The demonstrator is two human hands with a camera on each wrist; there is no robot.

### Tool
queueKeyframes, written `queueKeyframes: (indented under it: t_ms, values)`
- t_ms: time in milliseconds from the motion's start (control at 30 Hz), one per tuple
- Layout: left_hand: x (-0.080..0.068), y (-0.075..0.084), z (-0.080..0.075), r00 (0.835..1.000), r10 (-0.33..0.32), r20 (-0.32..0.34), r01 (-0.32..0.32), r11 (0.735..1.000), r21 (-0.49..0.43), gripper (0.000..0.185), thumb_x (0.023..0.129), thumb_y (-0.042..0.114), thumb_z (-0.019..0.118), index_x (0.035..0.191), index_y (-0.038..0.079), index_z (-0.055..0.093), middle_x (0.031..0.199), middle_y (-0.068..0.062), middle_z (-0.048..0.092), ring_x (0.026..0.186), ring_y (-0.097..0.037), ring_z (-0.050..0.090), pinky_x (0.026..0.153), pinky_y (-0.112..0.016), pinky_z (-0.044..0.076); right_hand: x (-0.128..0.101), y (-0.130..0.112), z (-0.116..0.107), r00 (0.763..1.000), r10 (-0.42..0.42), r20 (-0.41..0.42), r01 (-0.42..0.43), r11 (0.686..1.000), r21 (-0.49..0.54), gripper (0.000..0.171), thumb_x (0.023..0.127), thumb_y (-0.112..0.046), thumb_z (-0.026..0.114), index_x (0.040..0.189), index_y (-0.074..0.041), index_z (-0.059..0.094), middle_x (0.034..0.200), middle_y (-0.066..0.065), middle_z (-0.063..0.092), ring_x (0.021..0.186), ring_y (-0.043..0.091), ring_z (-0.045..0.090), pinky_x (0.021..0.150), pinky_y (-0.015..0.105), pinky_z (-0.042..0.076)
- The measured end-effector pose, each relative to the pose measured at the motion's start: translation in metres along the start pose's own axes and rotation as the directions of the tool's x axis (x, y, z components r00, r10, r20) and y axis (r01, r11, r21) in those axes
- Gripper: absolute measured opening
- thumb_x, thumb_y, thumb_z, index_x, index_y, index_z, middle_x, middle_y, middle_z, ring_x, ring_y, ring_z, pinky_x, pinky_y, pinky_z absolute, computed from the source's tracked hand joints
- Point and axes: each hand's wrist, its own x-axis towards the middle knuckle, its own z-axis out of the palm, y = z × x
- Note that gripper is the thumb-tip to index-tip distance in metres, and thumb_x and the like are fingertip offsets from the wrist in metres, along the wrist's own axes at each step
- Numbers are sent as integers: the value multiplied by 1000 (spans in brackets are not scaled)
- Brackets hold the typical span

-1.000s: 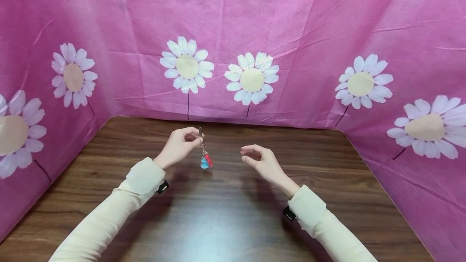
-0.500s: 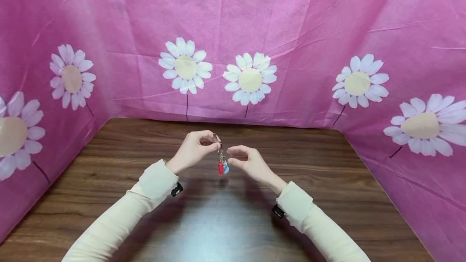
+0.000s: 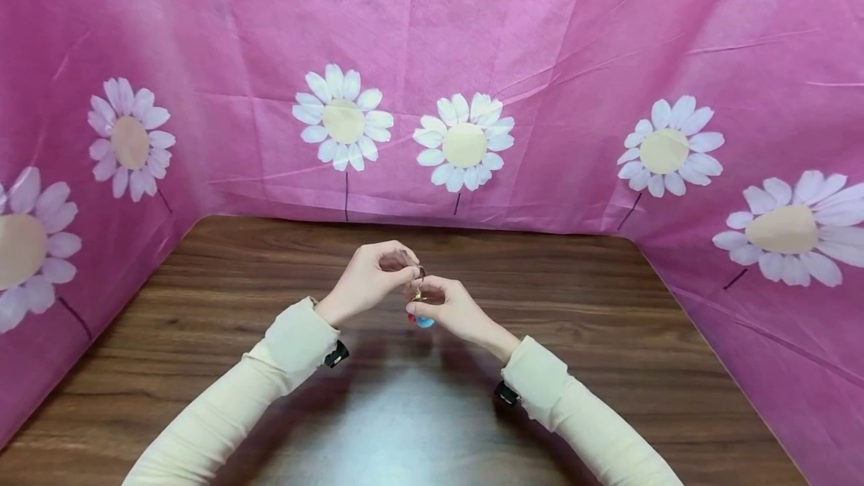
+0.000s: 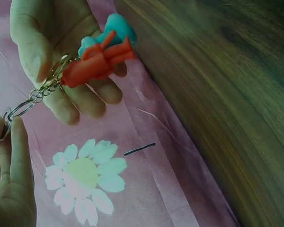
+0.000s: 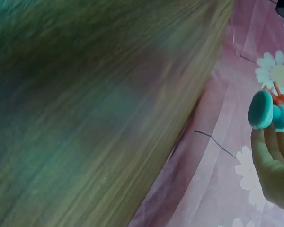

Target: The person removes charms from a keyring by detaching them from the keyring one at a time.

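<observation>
My left hand (image 3: 367, 280) pinches the metal ring (image 4: 21, 108) of a keychain between thumb and fingers. From the ring a chain (image 4: 48, 87) leads to a red figure-shaped charm (image 4: 90, 68) and a turquoise charm (image 4: 117, 26) with a rounded end. My right hand (image 3: 466, 313) is around the charms from the right, its thumb beside the chain. Seen from the left wrist, its palm faces the charms and its fingers are only slightly bent behind them. The turquoise charm (image 5: 261, 109) overlaps the fingertips in the right wrist view. Both hands are above the table.
A brown wood-grain table (image 3: 580, 336) lies beneath both hands. Pink cloth (image 3: 540, 13) printed with white daisies stands around its back and sides. A small black device (image 3: 335, 354) sits at the left cuff, another black device (image 3: 506, 394) at the right.
My left hand has moved right with the hanging keychain. My right hand has come left to meet it, and the charms are now partly hidden by its fingers in the head view.
</observation>
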Motion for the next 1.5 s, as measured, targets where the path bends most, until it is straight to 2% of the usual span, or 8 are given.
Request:
queueKeyframes:
  t_ms: [167, 300, 433, 667, 800, 933, 1133, 1500]
  values:
    - [1, 1, 0, 1000, 16, -18, -15, 1000, 11, 8, 81, -3, 63, 88, -5, 63, 82, -18, 67, 76, -23, 64, 74, -29, 52, -1, 1, -2, 1000, -14, 4, 14, 1000, -15, 16, 84, -7, 63, 97, 2, 64, 88, 17, 67, 74, 6, 62, 68, 24, 52]
    - [2, -4, -2, 999, 8, -43, -7, 1000, 15, 8, 81, -3, 63, 88, -4, 63, 81, -18, 67, 76, -19, 64, 72, -26, 52, -4, -2, -8, 1000, -9, -15, 9, 1000, -23, 14, 85, -9, 63, 94, 2, 64, 80, 14, 67, 71, 10, 63, 68, 29, 53]
    - [5, -26, -3, 998, -18, -62, 17, 1000, -13, 10, 81, 0, 65, 91, -3, 63, 81, -16, 67, 76, -14, 64, 70, -24, 52, -7, -4, -17, 1000, -8, -15, 8, 1000, -8, 16, 86, -11, 62, 95, 2, 65, 84, 13, 69, 74, 14, 64, 71, 37, 54]
    - [5, -53, -1, 995, -67, -74, 58, 992, -115, 16, 79, 3, 68, 92, -2, 61, 83, -11, 67, 73, -9, 64, 69, -29, 54, -12, -9, -33, 1000, -9, -6, 9, 1000, 11, 17, 86, -15, 63, 97, -2, 65, 82, 16, 68, 71, 16, 66, 64, 31, 54]
    - [3, -56, 3, 995, -84, -58, 73, 983, -170, 19, 79, 1, 67, 97, -2, 60, 85, -12, 67, 73, -13, 66, 72, -37, 55, -14, -10, -39, 1000, -10, 3, 10, 1000, 19, 21, 87, -13, 62, 104, -1, 64, 76, 23, 63, 66, 17, 63, 63, 35, 54]
    - [2, -56, 6, 995, -94, -29, 89, 985, -146, 17, 80, 3, 67, 96, -1, 65, 89, -13, 68, 73, -17, 67, 71, -36, 55, -17, -13, -46, 1000, -6, 12, 6, 1000, -3, 24, 89, -12, 59, 109, -1, 62, 75, 21, 60, 63, 15, 59, 62, 37, 54]
    - [0, -57, 9, 990, -140, -36, 134, 981, -138, 15, 81, 7, 66, 94, 0, 68, 89, -14, 70, 73, -14, 66, 69, -28, 54, -15, -17, -53, 1000, 15, 2, -15, 997, -80, 19, 89, -11, 58, 105, -2, 64, 71, 7, 60, 61, 19, 59, 53, 25, 47]
    - [-3, -59, 16, 976, -217, 17, 214, 940, -264, 19, 80, 2, 64, 96, -8, 62, 85, -12, 69, 76, -13, 66, 75, -30, 55, -17, -21, -53, 998, 41, -42, -49, 976, -210, 15, 85, -14, 65, 94, -3, 67, 62, 11, 58, 54, 19, 53, 46, 21, 39]
